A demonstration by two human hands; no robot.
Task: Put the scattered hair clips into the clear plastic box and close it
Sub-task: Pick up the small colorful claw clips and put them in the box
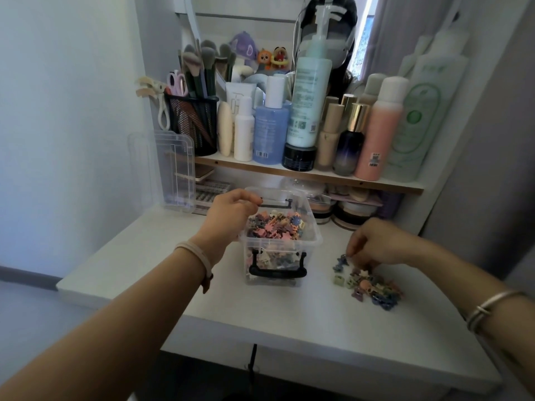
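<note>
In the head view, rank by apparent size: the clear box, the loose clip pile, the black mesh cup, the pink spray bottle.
1. clear box
2. and 3. pink spray bottle and black mesh cup: too close to rank
4. loose clip pile

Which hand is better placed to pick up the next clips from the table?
The right hand: its fingers already touch the pile of loose hair clips. The left hand is over the clear plastic box, apart from them.

- i'm at a dressing table at home: white desk against a plain wall
- my shelf is crowded with lotion bottles
- makeup brushes stand in a mesh cup
- a mirror rises behind
</note>
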